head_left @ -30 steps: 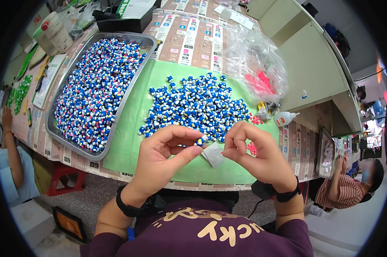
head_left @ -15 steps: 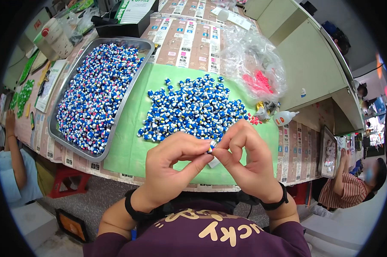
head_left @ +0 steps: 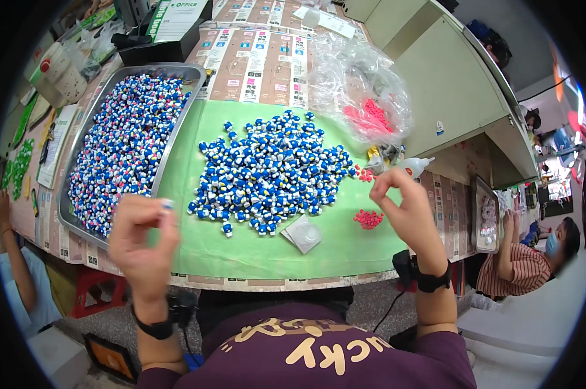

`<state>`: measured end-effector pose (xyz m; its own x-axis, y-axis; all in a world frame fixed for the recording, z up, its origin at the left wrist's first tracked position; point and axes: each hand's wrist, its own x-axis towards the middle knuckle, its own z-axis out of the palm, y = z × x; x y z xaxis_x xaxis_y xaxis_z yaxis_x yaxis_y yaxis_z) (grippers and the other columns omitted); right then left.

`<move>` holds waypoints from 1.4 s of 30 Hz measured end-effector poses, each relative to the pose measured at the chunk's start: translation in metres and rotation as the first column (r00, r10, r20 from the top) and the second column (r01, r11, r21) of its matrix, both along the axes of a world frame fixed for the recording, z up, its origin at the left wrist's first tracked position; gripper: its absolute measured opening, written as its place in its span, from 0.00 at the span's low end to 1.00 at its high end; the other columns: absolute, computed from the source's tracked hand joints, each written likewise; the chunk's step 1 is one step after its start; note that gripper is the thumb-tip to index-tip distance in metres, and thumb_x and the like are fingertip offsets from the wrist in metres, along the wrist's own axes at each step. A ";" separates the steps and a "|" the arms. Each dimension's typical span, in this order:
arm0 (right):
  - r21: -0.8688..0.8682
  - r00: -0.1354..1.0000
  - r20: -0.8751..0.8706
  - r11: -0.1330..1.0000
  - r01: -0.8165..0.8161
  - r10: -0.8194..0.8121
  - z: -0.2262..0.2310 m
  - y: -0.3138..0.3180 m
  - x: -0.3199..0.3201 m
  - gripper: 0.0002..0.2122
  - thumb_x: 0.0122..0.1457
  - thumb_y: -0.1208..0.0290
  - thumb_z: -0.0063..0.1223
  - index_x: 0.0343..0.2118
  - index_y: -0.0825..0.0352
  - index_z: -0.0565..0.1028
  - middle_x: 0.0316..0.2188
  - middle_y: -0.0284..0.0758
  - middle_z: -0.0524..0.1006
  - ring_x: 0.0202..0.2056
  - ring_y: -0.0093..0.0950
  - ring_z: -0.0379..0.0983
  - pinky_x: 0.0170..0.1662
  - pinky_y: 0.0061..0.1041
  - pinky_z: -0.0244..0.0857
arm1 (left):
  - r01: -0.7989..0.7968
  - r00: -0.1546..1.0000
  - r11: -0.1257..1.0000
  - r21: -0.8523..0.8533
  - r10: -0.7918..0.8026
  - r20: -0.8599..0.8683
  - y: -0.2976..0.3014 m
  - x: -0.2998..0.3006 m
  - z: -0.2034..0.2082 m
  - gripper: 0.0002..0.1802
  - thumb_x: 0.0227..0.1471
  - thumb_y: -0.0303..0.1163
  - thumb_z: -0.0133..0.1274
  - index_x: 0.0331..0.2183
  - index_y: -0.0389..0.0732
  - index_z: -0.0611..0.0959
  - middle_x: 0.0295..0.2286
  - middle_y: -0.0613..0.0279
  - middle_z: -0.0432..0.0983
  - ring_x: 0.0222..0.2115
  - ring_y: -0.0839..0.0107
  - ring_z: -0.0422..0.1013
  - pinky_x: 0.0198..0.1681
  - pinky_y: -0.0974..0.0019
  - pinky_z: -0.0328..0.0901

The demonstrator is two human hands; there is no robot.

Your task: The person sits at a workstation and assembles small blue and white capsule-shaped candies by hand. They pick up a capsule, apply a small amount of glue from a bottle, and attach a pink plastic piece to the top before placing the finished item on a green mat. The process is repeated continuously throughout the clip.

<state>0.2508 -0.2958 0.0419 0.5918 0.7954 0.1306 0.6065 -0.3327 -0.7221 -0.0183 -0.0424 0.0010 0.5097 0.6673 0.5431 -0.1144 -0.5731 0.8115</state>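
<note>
My left hand (head_left: pixel 144 243) is raised over the right front edge of the metal tray (head_left: pixel 194 81), its thumb and forefinger pinching a small blue-and-white figure piece (head_left: pixel 167 204). Many similar pieces with pink bits (head_left: pixel 121 142) fill the tray. On the green mat (head_left: pixel 241 262) lies a loose heap of blue-and-white pieces (head_left: pixel 273 168), some with yellow bits. My right hand (head_left: pixel 409 211) hovers beside a small cluster of pink bits (head_left: pixel 368 219); its thumb and forefinger are closed, and whatever sits between them is too small to make out.
A white square with a round clear dish (head_left: pixel 304 234) lies in front of the heap. Farther back are a clear plastic bag with pink bits (head_left: pixel 370 117), a white squeeze bottle (head_left: pixel 414 166) and a black box (head_left: pixel 166 48). A cabinet (head_left: pixel 448 78) stands at right; co-workers sit either side.
My hands have parted from over the mat's front. The left went toward the tray with the piece, the right toward the pink bits. The white square and the pink cluster now show fully.
</note>
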 end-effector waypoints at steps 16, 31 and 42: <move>-0.279 0.970 0.205 0.958 -0.068 0.129 -0.036 -0.004 -0.004 0.07 0.48 0.84 0.51 0.26 0.65 0.67 0.22 0.33 0.73 0.28 0.35 0.72 0.44 0.31 0.57 | 0.262 0.795 0.964 -0.034 -0.235 -0.560 -0.031 0.008 -0.003 0.12 0.47 0.22 0.60 0.36 0.37 0.80 0.32 0.58 0.71 0.29 0.63 0.72 0.30 0.65 0.66; -0.183 0.986 0.155 0.982 -0.037 0.066 -0.045 -0.012 0.005 0.07 0.50 0.83 0.52 0.27 0.65 0.67 0.23 0.35 0.73 0.29 0.35 0.72 0.42 0.32 0.59 | 0.313 0.762 0.949 0.047 -0.221 -0.608 -0.035 0.011 -0.018 0.09 0.46 0.20 0.60 0.29 0.34 0.75 0.30 0.58 0.71 0.25 0.66 0.72 0.28 0.70 0.67; -0.214 0.945 0.299 0.975 -0.068 0.132 -0.050 0.000 0.001 0.07 0.51 0.82 0.51 0.28 0.64 0.67 0.24 0.35 0.72 0.30 0.36 0.71 0.45 0.34 0.58 | 0.321 0.901 0.695 -0.644 -0.434 -0.020 -0.033 0.014 -0.001 0.06 0.57 0.24 0.55 0.35 0.36 0.74 0.35 0.50 0.78 0.30 0.69 0.77 0.30 0.73 0.71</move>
<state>0.2519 -0.2959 -0.0085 0.4635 0.8767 0.1287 0.8268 -0.3756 -0.4188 -0.0045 -0.0751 -0.0002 0.8324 0.5536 -0.0244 -0.0488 0.1170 0.9919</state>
